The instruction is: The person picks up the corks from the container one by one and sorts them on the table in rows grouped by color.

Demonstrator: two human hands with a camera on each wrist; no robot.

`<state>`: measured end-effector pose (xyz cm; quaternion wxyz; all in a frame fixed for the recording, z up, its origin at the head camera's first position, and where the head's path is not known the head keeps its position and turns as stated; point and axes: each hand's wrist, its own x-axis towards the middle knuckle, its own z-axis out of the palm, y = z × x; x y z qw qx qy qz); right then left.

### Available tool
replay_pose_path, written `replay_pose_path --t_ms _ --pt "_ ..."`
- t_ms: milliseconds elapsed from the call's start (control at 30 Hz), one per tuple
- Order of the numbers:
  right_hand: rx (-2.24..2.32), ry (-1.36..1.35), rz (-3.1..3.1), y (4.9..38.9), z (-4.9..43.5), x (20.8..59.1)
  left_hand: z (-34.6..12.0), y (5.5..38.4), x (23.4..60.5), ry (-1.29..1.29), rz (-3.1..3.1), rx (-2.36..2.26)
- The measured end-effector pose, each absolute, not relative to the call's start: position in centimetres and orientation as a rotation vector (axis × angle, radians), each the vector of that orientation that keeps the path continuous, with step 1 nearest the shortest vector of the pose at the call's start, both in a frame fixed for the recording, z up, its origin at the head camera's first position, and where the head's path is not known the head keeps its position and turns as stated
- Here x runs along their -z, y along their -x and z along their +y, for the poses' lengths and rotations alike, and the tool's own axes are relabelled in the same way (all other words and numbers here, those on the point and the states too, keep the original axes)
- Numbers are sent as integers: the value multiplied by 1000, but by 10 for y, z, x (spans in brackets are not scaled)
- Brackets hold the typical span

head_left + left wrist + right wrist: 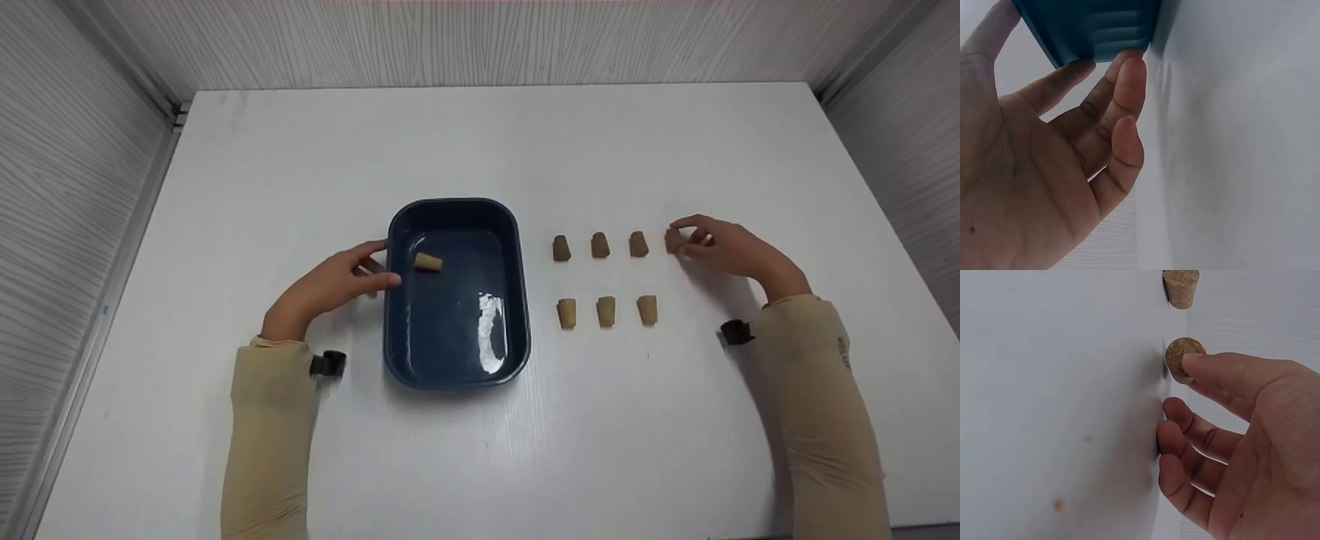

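A dark blue rectangular dish point(457, 367) with rounded corners sits left of the middle of the table, and one light cork stopper point(428, 262) lies inside it. My left hand point(337, 281) holds the dish's left side, thumb over the rim and fingers along the outer wall; the left wrist view shows its other fingers point(1129, 84) loosely bent. On the right, my right hand point(724, 244) pinches a dark cork stopper point(1176, 360) between thumb and index finger, at the right end of the upper row. That cork appears to be at the table surface.
Three dark corks point(600, 245) stretch leftward from the right hand in a row. Nearer me lies a row of three lighter corks point(606, 311). The white table point(480, 142) is bounded by pale panels at the back and sides.
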<state>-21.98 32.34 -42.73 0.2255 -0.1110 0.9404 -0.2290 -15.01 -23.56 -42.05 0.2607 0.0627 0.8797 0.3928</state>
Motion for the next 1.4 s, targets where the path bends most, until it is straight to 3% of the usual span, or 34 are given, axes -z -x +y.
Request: replay_pose_path --t_ms 900,1400 --pt "673 292 2575 216 323 428 -235 149 419 -166 2384 -1068" --pt "724 330 2685 202 311 405 -235 148 418 -165 2392 -1073"
